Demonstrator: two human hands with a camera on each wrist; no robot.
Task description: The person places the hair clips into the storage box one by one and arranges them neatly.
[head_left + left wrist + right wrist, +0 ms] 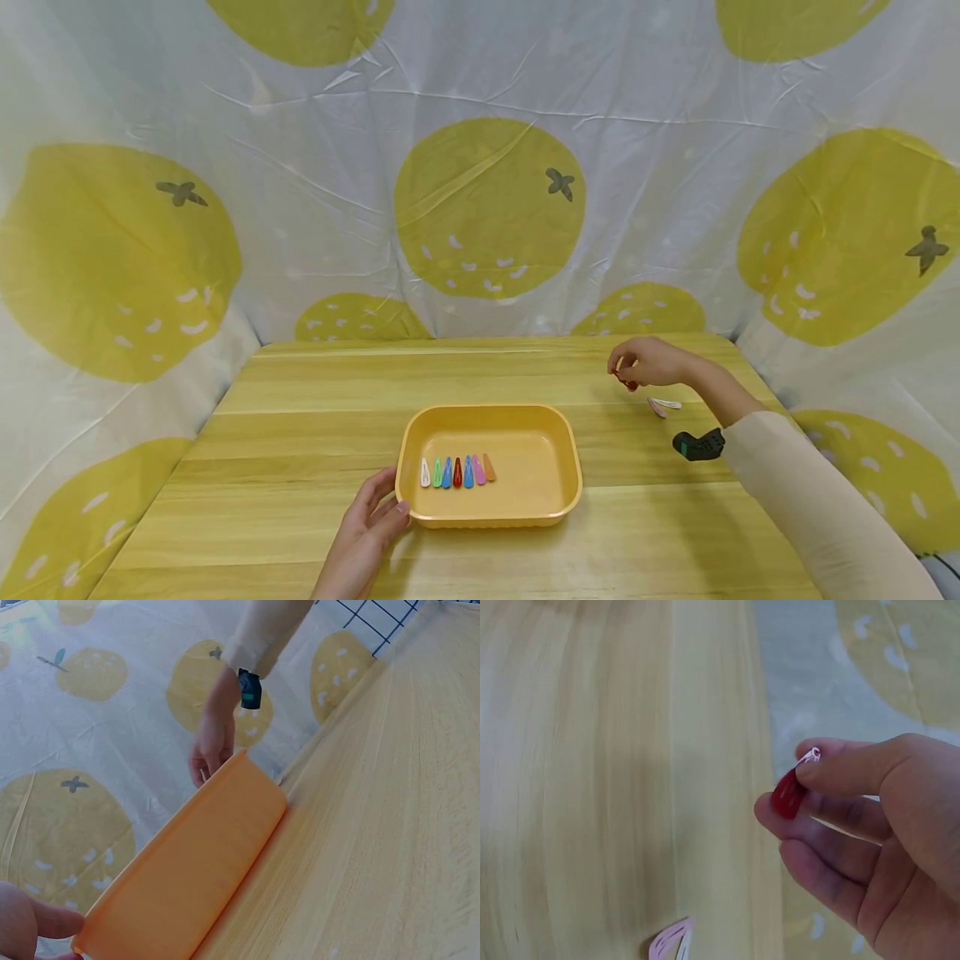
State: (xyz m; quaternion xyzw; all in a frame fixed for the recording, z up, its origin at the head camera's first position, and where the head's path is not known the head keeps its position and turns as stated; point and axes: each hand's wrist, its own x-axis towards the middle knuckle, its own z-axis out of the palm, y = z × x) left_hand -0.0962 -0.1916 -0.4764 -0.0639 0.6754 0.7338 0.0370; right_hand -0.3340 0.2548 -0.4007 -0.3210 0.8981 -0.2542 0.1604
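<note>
My right hand [651,362] is raised over the back right of the table, pinching a red hair clip [789,793] between thumb and fingers. Just below it on the wood lie a pink hair clip [657,407] and a white hair clip [668,404], their ends close together. At the yellow-orange tray [534,471], my left hand [366,527] grips the front left corner, thumb at the rim. Inside the tray several hair clips [457,473] stand side by side in a row on the left half: white, green, blue, red, blue, pink and orange.
The wooden table [315,433] carries the tray near its middle. A patterned curtain [315,208] with yellow fruit hangs along the back and sides. A dark device [697,446] sits at the right wrist. A dark wire grid [379,622] shows beyond the table in the left wrist view.
</note>
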